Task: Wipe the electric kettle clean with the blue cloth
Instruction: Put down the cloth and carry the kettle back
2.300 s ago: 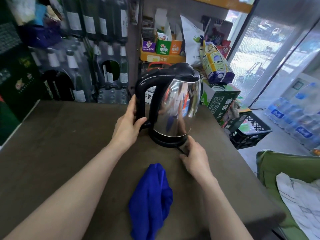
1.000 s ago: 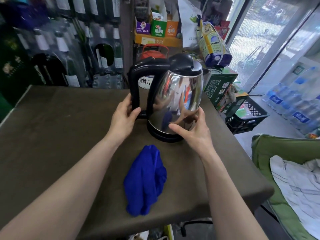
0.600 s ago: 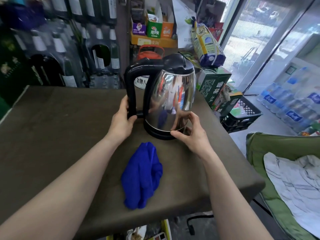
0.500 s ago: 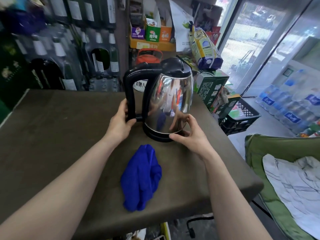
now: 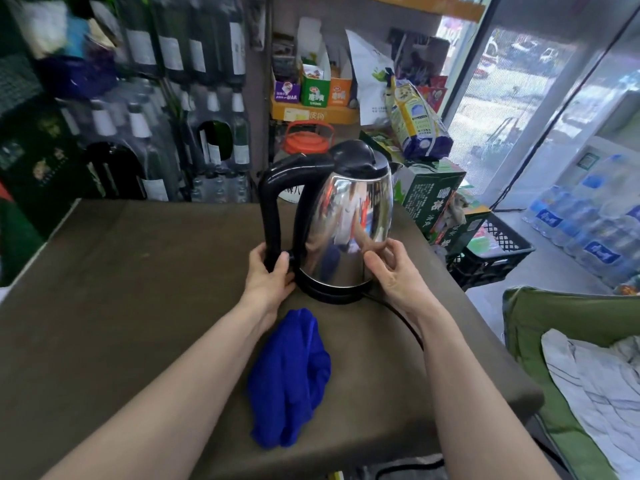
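A shiny steel electric kettle [image 5: 349, 230] with a black lid, handle and base stands upright on the brown table [image 5: 138, 289]. My left hand [image 5: 268, 275] is wrapped round the bottom of the black handle. My right hand [image 5: 394, 271] rests its fingertips against the kettle's steel side low on the right, fingers apart. A crumpled blue cloth [image 5: 291, 379] lies on the table between my forearms, nearer to me than the kettle; neither hand touches it. A black power cord [image 5: 398, 315] runs from the kettle's base under my right wrist.
Shelves of dark bottles [image 5: 166, 98] stand behind the table on the left, boxed goods [image 5: 313, 91] behind the kettle. A black crate [image 5: 491, 251] and green cartons sit off the table's right edge. A green chair with white cloth [image 5: 571, 368] is at the near right.
My right hand left the cord by the base and came up onto the kettle's steel side. My left hand stayed on the handle. The blue cloth has not moved.
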### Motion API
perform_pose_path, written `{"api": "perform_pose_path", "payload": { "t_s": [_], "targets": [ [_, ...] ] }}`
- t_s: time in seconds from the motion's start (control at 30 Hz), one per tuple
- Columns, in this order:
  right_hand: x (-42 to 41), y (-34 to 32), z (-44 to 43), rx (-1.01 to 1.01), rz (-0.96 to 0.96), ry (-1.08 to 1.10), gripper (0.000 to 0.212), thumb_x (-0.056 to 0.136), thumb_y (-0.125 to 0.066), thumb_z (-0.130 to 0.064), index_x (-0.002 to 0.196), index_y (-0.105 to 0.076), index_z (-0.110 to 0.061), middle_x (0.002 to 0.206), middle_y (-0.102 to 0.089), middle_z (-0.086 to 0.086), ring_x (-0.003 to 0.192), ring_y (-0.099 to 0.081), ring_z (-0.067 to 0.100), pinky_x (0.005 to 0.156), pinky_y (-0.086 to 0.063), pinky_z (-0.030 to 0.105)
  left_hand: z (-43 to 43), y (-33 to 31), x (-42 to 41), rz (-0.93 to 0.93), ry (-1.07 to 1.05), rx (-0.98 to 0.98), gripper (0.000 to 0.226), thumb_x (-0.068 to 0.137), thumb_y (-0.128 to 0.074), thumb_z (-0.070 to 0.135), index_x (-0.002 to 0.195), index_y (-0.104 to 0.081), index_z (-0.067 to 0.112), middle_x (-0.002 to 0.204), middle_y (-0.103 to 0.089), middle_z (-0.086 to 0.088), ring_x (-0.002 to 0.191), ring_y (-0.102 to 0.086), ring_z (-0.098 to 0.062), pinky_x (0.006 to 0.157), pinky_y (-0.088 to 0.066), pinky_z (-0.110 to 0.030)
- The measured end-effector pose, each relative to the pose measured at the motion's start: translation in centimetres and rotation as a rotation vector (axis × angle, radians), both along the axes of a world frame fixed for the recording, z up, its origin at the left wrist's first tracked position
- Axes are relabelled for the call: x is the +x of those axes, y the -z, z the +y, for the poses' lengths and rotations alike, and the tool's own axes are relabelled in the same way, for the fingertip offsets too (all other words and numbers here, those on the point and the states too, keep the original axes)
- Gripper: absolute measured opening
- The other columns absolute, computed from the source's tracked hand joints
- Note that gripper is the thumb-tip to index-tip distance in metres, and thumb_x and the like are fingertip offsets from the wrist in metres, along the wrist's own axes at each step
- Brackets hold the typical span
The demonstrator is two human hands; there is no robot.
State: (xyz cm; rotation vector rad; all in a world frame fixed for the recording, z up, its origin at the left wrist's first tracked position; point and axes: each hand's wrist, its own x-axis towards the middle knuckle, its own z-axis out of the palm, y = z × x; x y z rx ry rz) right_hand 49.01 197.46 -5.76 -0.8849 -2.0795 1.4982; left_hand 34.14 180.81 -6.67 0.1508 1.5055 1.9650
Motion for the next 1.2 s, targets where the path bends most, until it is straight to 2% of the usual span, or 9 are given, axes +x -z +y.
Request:
{"api": "perform_pose_path", "payload": {
  "t_s": [0.13, 0.27, 0.33, 0.47, 0.6, 0.77, 0.87, 1.0, 1.2],
  "targets": [
    [1.6, 1.2, -0.5, 0.146, -0.126, 0.045, 0.058, 0.083, -0.076, -0.054, 0.127, -0.049, -0.028, 0.126, -0.071, -0.006, 0.117, -0.065, 0.012, 0.107, -0.047, 0.035, 0.5, 0.8, -0.8, 0.223, -0.007, -0.171, 0.034, 0.102, -0.049, 0.013, 0.133, -0.040, 0.021, 0.128, -0.061, -0.012, 0.104, -0.068, -0.026, 0.082, -0.055, -0.034],
    [0.0, 0.0, 0.0, 0.139, -0.124, -0.060, 0.102, 0.063, -0.083, -0.070, 0.145, -0.035, -0.031, 0.130, -0.069, -0.004, 0.124, -0.062, 0.012, 0.110, -0.047, 0.039, 0.6, 0.6, -1.8, 0.278, 0.028, -0.223, 0.025, 0.101, -0.050, 0.012, 0.123, -0.043, 0.022, 0.123, -0.061, -0.010, 0.105, -0.066, -0.024, 0.085, -0.055, -0.036],
    [-0.8, -0.1, -0.2, 0.132, -0.101, -0.032, 0.108, 0.058, -0.084, -0.066, 0.145, -0.034, -0.025, 0.127, -0.068, -0.006, 0.124, -0.061, 0.010, 0.110, -0.046, 0.036, 0.9, 0.6, -2.3, 0.209, 0.026, -0.207, 0.022, 0.101, -0.052, 0.015, 0.120, -0.042, 0.020, 0.121, -0.062, -0.010, 0.104, -0.066, -0.024, 0.083, -0.055, -0.035],
    [-1.2, 0.5, -0.7, 0.106, -0.092, 0.012, 0.081, 0.074, -0.085, -0.046, 0.135, -0.043, -0.013, 0.103, -0.071, -0.022, 0.120, -0.060, 0.009, 0.108, -0.045, 0.033, 1.5, 0.9, -3.4, -0.050, 0.063, -0.076, 0.024, 0.098, -0.060, 0.024, 0.115, -0.057, 0.008, 0.111, -0.068, -0.011, 0.095, -0.068, -0.018, 0.075, -0.053, -0.028],
    [-1.6, 0.6, -1.4, 0.061, -0.037, 0.090, 0.079, 0.063, -0.080, -0.057, 0.126, -0.053, -0.018, 0.112, -0.067, -0.015, 0.117, -0.061, 0.007, 0.103, -0.047, 0.026, 1.8, 2.0, -4.5, -0.044, 0.083, -0.057, 0.040, 0.096, -0.063, 0.026, 0.128, -0.052, 0.004, 0.118, -0.068, -0.013, 0.102, -0.069, -0.021, 0.077, -0.055, -0.027],
    [-2.2, -0.3, -2.2, -0.023, -0.005, 0.160, 0.037, 0.077, -0.082, -0.029, 0.104, -0.057, -0.021, 0.099, -0.073, -0.017, 0.102, -0.066, 0.005, 0.085, -0.049, 0.022, 2.4, 1.0, -5.7, -0.088, 0.130, -0.058, 0.025, 0.096, -0.062, 0.023, 0.117, -0.051, 0.013, 0.115, -0.067, -0.009, 0.100, -0.067, -0.019, 0.086, -0.053, -0.036],
    [-1.8, -1.8, -2.7, -0.085, -0.006, 0.172, 0.048, 0.074, -0.086, -0.024, 0.111, -0.057, -0.014, 0.112, -0.074, -0.014, 0.107, -0.069, 0.003, 0.090, -0.051, 0.025, 2.7, 0.1, -5.3, -0.187, 0.160, -0.058, 0.023, 0.098, -0.060, 0.019, 0.117, -0.051, 0.012, 0.119, -0.068, -0.010, 0.109, -0.065, -0.023, 0.090, -0.054, -0.042],
    [-0.8, -3.2, -3.6, -0.137, -0.006, 0.232, 0.072, 0.065, -0.087, -0.041, 0.128, -0.057, -0.023, 0.129, -0.068, 0.000, 0.123, -0.063, 0.015, 0.104, -0.051, 0.038, 2.6, -2.0, -5.0, -0.208, 0.188, -0.100, 0.024, 0.098, -0.060, 0.017, 0.119, -0.049, 0.012, 0.120, -0.067, -0.008, 0.107, -0.065, -0.021, 0.092, -0.052, -0.043],
    [1.3, -7.0, -5.3, -0.189, -0.003, 0.279, 0.085, 0.062, -0.089, -0.040, 0.136, -0.050, -0.028, 0.131, -0.065, -0.003, 0.123, -0.062, 0.011, 0.109, -0.049, 0.037, 2.0, -7.0, -4.2, -0.198, 0.273, -0.135, 0.019, 0.096, -0.062, 0.015, 0.113, -0.053, 0.015, 0.116, -0.069, -0.010, 0.101, -0.068, -0.022, 0.086, -0.056, -0.038]
  ]
}}
